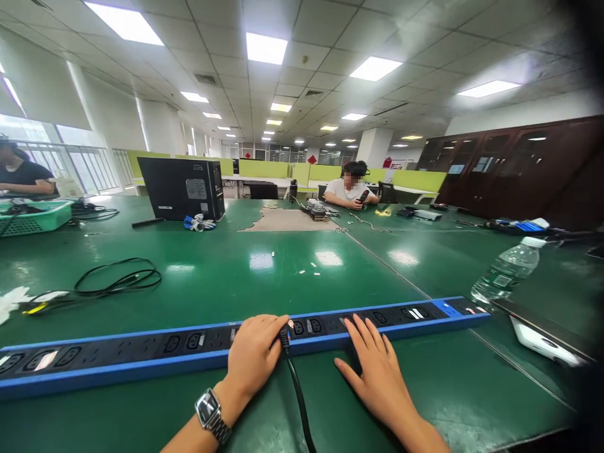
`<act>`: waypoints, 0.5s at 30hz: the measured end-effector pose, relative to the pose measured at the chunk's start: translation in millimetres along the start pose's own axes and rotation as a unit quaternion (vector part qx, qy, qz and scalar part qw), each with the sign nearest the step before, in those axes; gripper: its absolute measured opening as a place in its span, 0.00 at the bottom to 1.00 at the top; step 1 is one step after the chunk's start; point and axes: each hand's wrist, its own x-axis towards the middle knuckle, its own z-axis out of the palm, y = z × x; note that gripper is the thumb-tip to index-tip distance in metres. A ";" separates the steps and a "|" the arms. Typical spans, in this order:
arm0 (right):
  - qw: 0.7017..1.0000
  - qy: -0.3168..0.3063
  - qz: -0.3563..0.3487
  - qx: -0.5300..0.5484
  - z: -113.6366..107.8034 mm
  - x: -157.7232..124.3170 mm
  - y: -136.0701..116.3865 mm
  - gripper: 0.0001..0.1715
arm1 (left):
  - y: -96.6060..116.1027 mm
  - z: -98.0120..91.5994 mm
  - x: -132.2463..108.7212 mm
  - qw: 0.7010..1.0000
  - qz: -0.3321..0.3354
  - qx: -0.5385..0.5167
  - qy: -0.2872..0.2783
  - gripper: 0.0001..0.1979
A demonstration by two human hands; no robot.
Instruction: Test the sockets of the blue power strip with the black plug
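A long blue-edged power strip (321,343) with black sockets lies across the green table in front of me. My left hand (255,352), with a watch (208,409) on its wrist, is closed around a black plug (284,338) at the strip's middle. Part of the plug is hidden by the fingers, and I cannot tell whether it sits in a socket. From it a black cord (299,393) runs down toward me. Fingers spread, my right hand (377,371) lies flat with its fingertips on the strip, holding nothing.
Right of the strip are a water bottle (507,270) and a phone-like device (542,340). A coiled black cable (117,277) lies at left, near a green basket (38,217). Farther back stand a computer case (182,189) and a seated person (349,189).
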 end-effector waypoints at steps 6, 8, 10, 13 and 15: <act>1.000 0.002 0.015 0.005 0.4 1.2 -8.6 0.37 | -4.8 0.8 -4.1 0.997 0.042 0.050 0.045 0.19; 1.000 0.009 0.016 0.015 0.2 1.3 -9.4 0.37 | -0.4 -1.9 -0.4 0.996 0.055 0.043 0.063 0.19; 1.000 0.014 0.012 0.024 -0.7 1.1 -8.9 0.38 | 10.6 -1.1 8.8 0.995 0.062 0.013 0.076 0.18; 0.999 0.012 0.005 0.035 -2.7 0.3 -7.6 0.40 | 35.7 13.5 29.8 0.996 0.054 -0.044 0.050 0.18; 0.999 0.012 -0.001 0.046 -3.4 -0.5 -6.3 0.42 | 52.1 29.9 43.4 0.997 0.031 -0.072 0.011 0.18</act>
